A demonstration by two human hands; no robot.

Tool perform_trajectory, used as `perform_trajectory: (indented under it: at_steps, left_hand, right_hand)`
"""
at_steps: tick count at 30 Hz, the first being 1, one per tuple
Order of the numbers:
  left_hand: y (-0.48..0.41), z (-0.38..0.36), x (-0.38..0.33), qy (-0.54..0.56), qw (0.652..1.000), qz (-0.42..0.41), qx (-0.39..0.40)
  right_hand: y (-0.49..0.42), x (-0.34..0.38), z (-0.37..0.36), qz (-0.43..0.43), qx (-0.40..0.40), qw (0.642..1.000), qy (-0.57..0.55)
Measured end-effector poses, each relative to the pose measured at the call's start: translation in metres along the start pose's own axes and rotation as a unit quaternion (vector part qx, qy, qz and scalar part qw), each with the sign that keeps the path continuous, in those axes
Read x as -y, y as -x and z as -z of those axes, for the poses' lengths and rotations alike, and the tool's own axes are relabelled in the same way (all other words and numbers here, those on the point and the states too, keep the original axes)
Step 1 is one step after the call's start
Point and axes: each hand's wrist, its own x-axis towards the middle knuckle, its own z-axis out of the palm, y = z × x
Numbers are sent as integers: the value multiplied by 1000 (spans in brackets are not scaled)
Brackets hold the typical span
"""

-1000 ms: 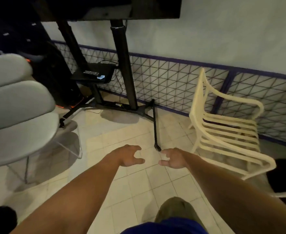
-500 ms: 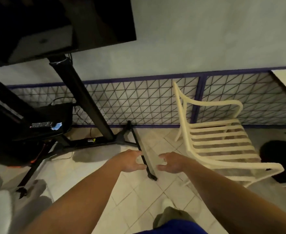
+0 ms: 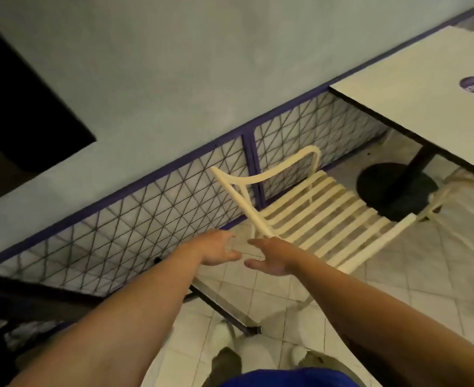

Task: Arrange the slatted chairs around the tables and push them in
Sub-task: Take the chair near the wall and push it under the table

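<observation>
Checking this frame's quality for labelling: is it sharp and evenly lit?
Head view: dim, greenish light; wide-angle tilt slants the wall and table; left hand and right hand slightly motion-blurred; the slatted chair reads clearly; upper left corner is black.

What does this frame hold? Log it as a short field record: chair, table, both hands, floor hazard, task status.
chair: cream slatted chair, facing the table, not pushed in
table: white top on a black pedestal base
left hand: open, no grip, short of the chair back
right hand: open, no grip, beside the chair back's top rail
floor hazard: dark stand leg across the tiles near the feet
task status: chair not yet grasped
</observation>
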Motion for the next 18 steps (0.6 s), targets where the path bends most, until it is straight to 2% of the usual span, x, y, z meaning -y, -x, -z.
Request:
perform_trajectory:
  at_steps: [5,8,12,18]
  left_hand:
    - [-75,53,13,-112,985,-129,-15]
    - [-121,73,18,-179,965,-189,-11]
    - [-172,85,19,-263,939,-217,34]
    - [-230,88,21,-340,901,-233,138]
  right_hand:
    - [-30,3,2,-92,-145,982,-81]
    - [-48,-4,-5,-124,-166,972,-112]
    - [-76,-19,-15,-174,-132,965,-147]
    - [-102,-51,-31,-217,-31,957,-187]
